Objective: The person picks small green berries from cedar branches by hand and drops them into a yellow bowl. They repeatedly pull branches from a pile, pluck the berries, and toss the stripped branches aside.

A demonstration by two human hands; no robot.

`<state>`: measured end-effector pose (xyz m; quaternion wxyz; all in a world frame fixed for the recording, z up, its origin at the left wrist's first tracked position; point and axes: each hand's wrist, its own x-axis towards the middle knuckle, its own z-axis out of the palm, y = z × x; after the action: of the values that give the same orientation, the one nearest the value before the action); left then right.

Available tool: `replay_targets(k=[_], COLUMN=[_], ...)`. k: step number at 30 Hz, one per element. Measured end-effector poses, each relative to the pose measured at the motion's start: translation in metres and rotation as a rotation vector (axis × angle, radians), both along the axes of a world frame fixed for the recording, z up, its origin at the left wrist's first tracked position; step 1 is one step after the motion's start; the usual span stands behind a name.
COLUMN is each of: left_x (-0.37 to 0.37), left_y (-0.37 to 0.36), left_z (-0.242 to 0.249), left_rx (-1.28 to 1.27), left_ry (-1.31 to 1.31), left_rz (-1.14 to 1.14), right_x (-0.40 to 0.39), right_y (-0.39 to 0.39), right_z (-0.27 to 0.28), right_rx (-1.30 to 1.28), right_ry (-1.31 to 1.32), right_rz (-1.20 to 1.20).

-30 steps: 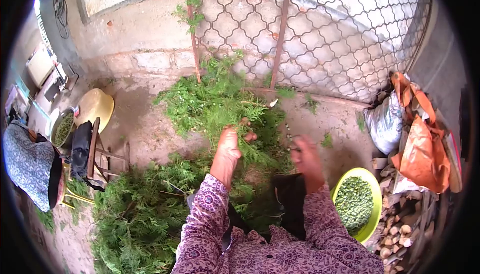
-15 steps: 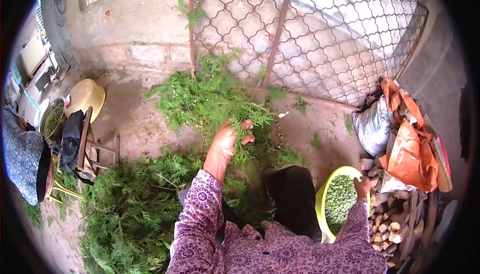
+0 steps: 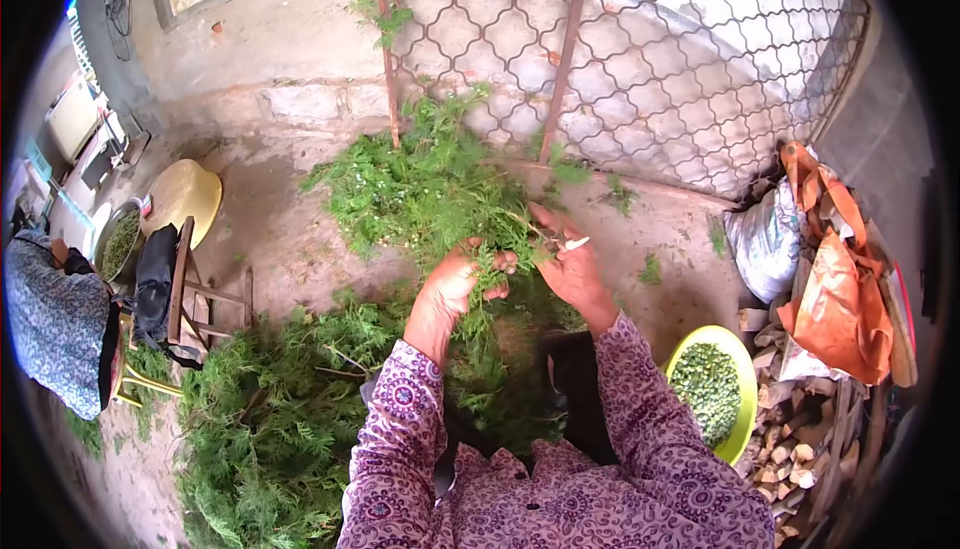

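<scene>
My left hand (image 3: 455,284) is closed around a leafy evergreen branch (image 3: 488,261), whose feathery sprigs spread above and below the fist. At the branch's right side is my right hand (image 3: 575,269), thumb and forefinger apart beside the twigs. A pale, white end (image 3: 577,244) shows in front of its palm. Beyond both hands lies a heap of green cuttings (image 3: 400,189) against the mesh frame. To the right of my knee stands a yellow bucket (image 3: 745,404), filled with small green pieces (image 3: 706,389).
A bigger pile of evergreen branches (image 3: 270,429) covers the ground at left. Past it are a wooden stool (image 3: 185,289), a yellow basin (image 3: 200,199) and another seated person (image 3: 60,309). Split firewood (image 3: 790,459), an orange bag (image 3: 840,299) and a white sack (image 3: 765,249) crowd the right.
My right hand has left the yellow bucket and come up to the branch. My left hand still grips the branch in about the same place. The view has shifted slightly.
</scene>
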<state>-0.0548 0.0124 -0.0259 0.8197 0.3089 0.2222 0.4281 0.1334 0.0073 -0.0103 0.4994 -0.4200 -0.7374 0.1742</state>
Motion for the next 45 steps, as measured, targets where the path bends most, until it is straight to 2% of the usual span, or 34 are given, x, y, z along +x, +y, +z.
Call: replay_targets(k=[1,5,7,8,10,11,13,14,16,17,19,20,21,24,25,29,31,32,34,35,37,38,40,41,42,43,44,45], left_x=[-0.004,-0.013,-0.012,-0.013,-0.014,-0.012,-0.004,-0.002,-0.003,-0.014,-0.02,-0.014,-0.005,0.023,0.032,0.055,0.055,0.055,0.051,0.062,0.092,0.092,0.089,0.086,0.082,0.08,0.078,0.075], left_y=[0.001,0.001,-0.004,-0.004,-0.001,-0.002,-0.002,0.002,0.017,0.031,0.047,0.046,0.042,0.022,0.019,0.015,0.024,0.029,0.038,0.031,0.012,0.016,0.025,0.028,0.032,0.034,0.035,0.037], left_z=[0.003,-0.003,0.007,0.013,0.022,0.025,0.028,0.027,0.021,-0.005,-0.045,-0.038,-0.033,0.006,0.01,-0.026,-0.073,-0.083,-0.096,-0.076,-0.016,-0.023,-0.036,-0.033,-0.029,-0.024,-0.024,-0.026], left_rx=[0.023,0.04,0.02,0.017,0.109,0.105,-0.049,-0.052,0.046,0.119,0.214,0.311,0.426,0.409,0.622,0.536,0.226,0.227,0.248,0.245,0.651,0.649,0.415,0.412,0.368,0.325,0.324,0.149], left_ry=[0.012,0.034,0.07,0.08,0.236,0.249,0.302,0.32,0.696,0.576,0.634,0.673,1.037,1.028,1.173,1.293,0.825,0.83,0.619,0.62,1.444,1.446,1.422,1.425,1.386,1.343,1.346,1.032], left_rz=[0.001,0.044,0.098,0.098,-0.004,-0.012,0.313,0.3,0.353,0.237,0.215,0.212,0.224,0.038,-0.011,-0.245,-0.342,-0.352,-0.736,-0.74,-0.866,-0.868,-0.713,-0.713,-0.578,-0.443,-0.438,-0.149], right_x=[-0.005,-0.014,-0.019,-0.018,-0.013,-0.009,0.003,0.01,0.025,0.032,0.04,0.044,0.049,0.063,0.068,0.086,0.089,0.089,0.087,0.086,0.086,0.087,0.089,0.09,0.091,0.091,0.092,0.093], right_y=[0.005,0.01,0.011,0.013,0.018,0.02,0.022,0.023,0.03,0.044,0.041,0.038,0.038,0.035,0.037,0.037,0.034,0.034,0.032,0.032,0.034,0.04,0.046,0.047,0.047,0.043,0.04,0.038], right_z=[-0.004,-0.012,-0.012,-0.012,-0.01,-0.007,0.002,0.007,0.012,-0.006,0.005,0.012,0.014,0.018,0.016,0.018,0.022,0.023,0.026,0.029,0.024,0.016,0.01,0.01,0.011,0.014,0.018,0.022], right_rx=[-0.067,-0.05,-0.179,-0.181,-0.016,-0.018,-0.027,-0.035,-0.057,-0.012,-0.043,-0.065,-0.075,-0.195,-0.2,-0.221,-0.197,-0.212,-0.231,-0.207,-0.186,-0.117,-0.052,-0.054,-0.055,-0.086,-0.084,-0.165], right_ry=[0.121,0.106,0.544,0.554,0.259,0.274,0.116,0.038,-0.117,-0.027,-0.008,-0.004,-0.008,-0.024,-0.012,0.013,0.009,-0.005,-0.016,-0.012,-0.006,0.07,0.148,0.28,0.41,0.403,0.406,0.518], right_rz=[0.068,0.066,0.37,0.37,0.23,0.223,0.092,0.024,-0.116,-0.183,-0.218,-0.235,-0.253,-0.336,-0.352,-0.451,-0.497,-0.509,-0.523,-0.53,-0.536,-0.51,-0.481,-0.401,-0.319,-0.348,-0.343,-0.298])
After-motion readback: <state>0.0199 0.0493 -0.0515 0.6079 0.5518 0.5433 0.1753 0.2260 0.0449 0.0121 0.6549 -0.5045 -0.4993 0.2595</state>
